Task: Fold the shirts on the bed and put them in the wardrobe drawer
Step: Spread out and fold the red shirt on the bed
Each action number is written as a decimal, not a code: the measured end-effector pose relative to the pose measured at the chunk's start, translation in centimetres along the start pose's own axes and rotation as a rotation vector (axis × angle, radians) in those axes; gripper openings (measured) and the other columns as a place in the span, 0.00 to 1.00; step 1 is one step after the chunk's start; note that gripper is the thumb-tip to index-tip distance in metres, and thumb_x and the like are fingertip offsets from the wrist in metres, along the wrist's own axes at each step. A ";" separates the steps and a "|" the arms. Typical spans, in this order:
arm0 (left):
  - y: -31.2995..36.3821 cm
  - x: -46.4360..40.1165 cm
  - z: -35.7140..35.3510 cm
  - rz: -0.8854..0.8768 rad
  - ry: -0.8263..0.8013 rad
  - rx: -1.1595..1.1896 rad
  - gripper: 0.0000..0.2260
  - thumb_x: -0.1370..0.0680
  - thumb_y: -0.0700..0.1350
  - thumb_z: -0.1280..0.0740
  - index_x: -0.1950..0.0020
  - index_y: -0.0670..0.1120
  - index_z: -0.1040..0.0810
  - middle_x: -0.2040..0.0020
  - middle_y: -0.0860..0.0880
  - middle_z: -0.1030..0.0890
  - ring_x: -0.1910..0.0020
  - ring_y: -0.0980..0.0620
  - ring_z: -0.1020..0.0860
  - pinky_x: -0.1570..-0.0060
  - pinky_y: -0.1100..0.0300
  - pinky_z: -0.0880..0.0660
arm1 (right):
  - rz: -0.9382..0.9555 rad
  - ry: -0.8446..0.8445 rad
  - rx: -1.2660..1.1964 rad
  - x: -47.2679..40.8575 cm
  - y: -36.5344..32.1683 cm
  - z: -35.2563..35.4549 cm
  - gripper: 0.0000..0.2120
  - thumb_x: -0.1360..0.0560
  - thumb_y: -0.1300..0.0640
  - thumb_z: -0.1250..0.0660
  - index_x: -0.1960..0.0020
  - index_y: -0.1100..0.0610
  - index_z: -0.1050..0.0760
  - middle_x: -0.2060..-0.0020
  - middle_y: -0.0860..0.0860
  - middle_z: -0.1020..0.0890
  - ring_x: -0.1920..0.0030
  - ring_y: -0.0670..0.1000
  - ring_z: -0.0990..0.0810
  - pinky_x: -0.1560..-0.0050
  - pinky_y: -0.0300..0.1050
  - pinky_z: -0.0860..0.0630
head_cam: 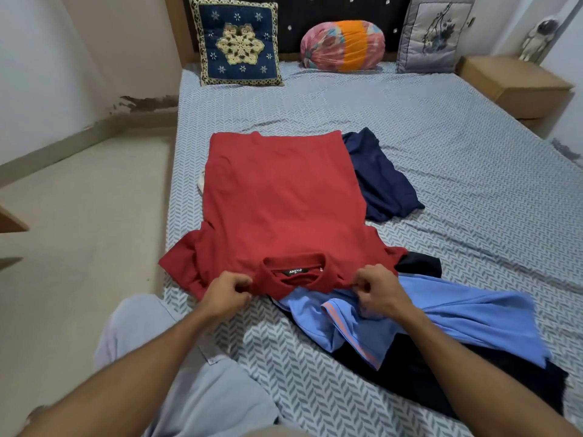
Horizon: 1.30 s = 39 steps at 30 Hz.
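A red polo shirt (280,203) lies spread flat on the bed (457,190), collar toward me. My left hand (227,294) pinches its left shoulder beside the collar. My right hand (375,287) pinches the right shoulder. Under the right hand lies a crumpled light blue shirt (441,313) with an orange-striped collar, on top of a black garment (441,383). A navy shirt (381,181) lies rumpled to the right of the red one, partly under its edge.
At the headboard stand a blue embroidered cushion (238,42), a pink and orange bolster (342,45) and a grey cushion (432,33). A wooden bedside unit (514,83) is at the right. Floor (82,216) runs along the bed's left side. My knee in grey trousers (195,383) rests at the bed's edge.
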<state>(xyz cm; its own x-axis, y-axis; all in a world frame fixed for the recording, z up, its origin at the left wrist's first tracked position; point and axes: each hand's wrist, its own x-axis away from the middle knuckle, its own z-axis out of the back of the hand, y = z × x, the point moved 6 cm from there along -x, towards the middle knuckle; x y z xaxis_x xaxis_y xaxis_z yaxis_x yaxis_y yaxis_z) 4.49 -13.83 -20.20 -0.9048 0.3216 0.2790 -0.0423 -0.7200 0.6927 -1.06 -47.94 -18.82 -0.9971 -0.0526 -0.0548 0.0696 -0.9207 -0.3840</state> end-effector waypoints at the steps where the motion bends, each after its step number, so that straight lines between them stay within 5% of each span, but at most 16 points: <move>1: 0.1 -0.2 0.1 -0.014 0.009 0.062 0.14 0.32 0.36 0.30 0.62 0.57 0.17 0.60 0.57 0.14 0.58 0.57 0.17 0.57 0.63 0.24 | -0.029 0.029 -0.071 -0.1 0.2 0.7 0.06 0.37 0.59 0.33 0.62 0.51 0.20 0.68 0.44 0.24 0.66 0.53 0.27 0.61 0.50 0.25; 4: 0.3 0.2 0.7 -0.115 -0.002 0.076 0.16 0.39 0.36 0.36 0.68 0.57 0.18 0.63 0.55 0.16 0.62 0.58 0.19 0.59 0.61 0.23 | 0.025 0.064 -0.111 1.0 0.8 2.2 0.07 0.37 0.61 0.32 0.62 0.51 0.19 0.67 0.45 0.23 0.65 0.52 0.26 0.60 0.45 0.28; 7: -1.3 0.8 -0.4 -0.176 -0.137 -0.209 0.19 0.39 0.33 0.32 0.60 0.55 0.13 0.62 0.58 0.19 0.61 0.57 0.21 0.59 0.63 0.25 | 0.112 -0.059 -0.038 3.1 1.3 1.0 0.07 0.38 0.60 0.34 0.65 0.49 0.21 0.65 0.43 0.22 0.64 0.51 0.26 0.59 0.45 0.25; 10: -2.0 1.6 -1.9 -0.169 -0.204 -0.406 0.15 0.37 0.52 0.29 0.50 0.58 0.15 0.58 0.59 0.23 0.57 0.55 0.23 0.56 0.58 0.24 | -0.011 -0.047 -0.073 3.4 1.8 0.3 0.09 0.38 0.53 0.39 0.62 0.48 0.20 0.61 0.42 0.22 0.61 0.51 0.24 0.57 0.48 0.22; 14: -0.8 1.3 -3.4 -0.210 -0.196 -0.385 0.34 0.42 0.65 0.30 0.37 0.60 0.27 0.47 0.57 0.26 0.48 0.54 0.29 0.49 0.54 0.28 | 0.022 -0.081 -0.123 1.8 -1.3 -0.3 0.25 0.38 0.53 0.31 0.41 0.51 0.22 0.45 0.46 0.22 0.48 0.51 0.25 0.45 0.43 0.27; 17: 1.1 1.2 -4.2 -0.312 -0.171 -0.360 0.24 0.36 0.56 0.29 0.41 0.57 0.27 0.49 0.55 0.25 0.49 0.51 0.27 0.52 0.53 0.27 | 0.106 -0.180 -0.045 0.3 -3.5 -1.9 0.30 0.36 0.50 0.30 0.34 0.50 0.24 0.43 0.47 0.20 0.47 0.52 0.24 0.43 0.48 0.25; 20: 3.0 2.1 -4.5 -0.388 -0.134 -0.253 0.11 0.33 0.42 0.33 0.52 0.51 0.25 0.58 0.54 0.22 0.58 0.50 0.23 0.59 0.51 0.25 | 0.156 -0.169 0.018 -0.3 -4.8 -2.2 0.14 0.34 0.52 0.30 0.49 0.50 0.21 0.58 0.47 0.20 0.59 0.55 0.25 0.55 0.56 0.23; 24: 4.1 3.6 -4.2 -0.507 -0.085 -0.273 0.12 0.34 0.42 0.34 0.52 0.52 0.23 0.60 0.56 0.25 0.60 0.52 0.25 0.62 0.53 0.26 | 0.250 -0.040 0.007 2.3 -5.0 -0.9 0.07 0.32 0.55 0.29 0.57 0.53 0.26 0.63 0.47 0.25 0.62 0.54 0.30 0.63 0.53 0.28; 31: 1.3 4.0 -7.0 -0.326 -0.391 -0.445 0.29 0.32 0.40 0.33 0.31 0.56 0.22 0.46 0.53 0.24 0.47 0.53 0.23 0.48 0.58 0.23 | 0.228 -0.292 0.162 5.2 -4.2 -4.4 0.14 0.34 0.51 0.37 0.51 0.46 0.18 0.54 0.42 0.18 0.56 0.51 0.23 0.56 0.50 0.24; 35: 0.8 3.6 -4.6 -0.223 -0.239 -0.215 0.20 0.29 0.40 0.30 0.38 0.54 0.16 0.51 0.57 0.17 0.56 0.62 0.20 0.52 0.69 0.27 | 0.166 -0.203 0.223 3.5 -5.9 -3.1 0.14 0.37 0.47 0.39 0.59 0.48 0.17 0.60 0.43 0.18 0.59 0.52 0.23 0.60 0.46 0.29; 39: -2.7 3.2 1.2 -0.014 0.115 0.151 0.13 0.27 0.36 0.29 0.47 0.51 0.14 0.59 0.54 0.15 0.62 0.59 0.18 0.57 0.61 0.22 | 0.245 -0.021 0.233 0.7 -11.1 -3.8 0.12 0.33 0.45 0.36 0.60 0.53 0.23 0.61 0.49 0.22 0.58 0.56 0.24 0.61 0.49 0.27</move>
<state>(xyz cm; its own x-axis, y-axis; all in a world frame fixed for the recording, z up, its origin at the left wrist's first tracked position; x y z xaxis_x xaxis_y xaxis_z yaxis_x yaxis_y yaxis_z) 2.28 -10.15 -20.34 -0.9475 0.2520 0.1967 0.0011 -0.6125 0.7904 -2.44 -36.26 -18.12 -0.9521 -0.2892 -0.0993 0.3012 -0.9431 -0.1406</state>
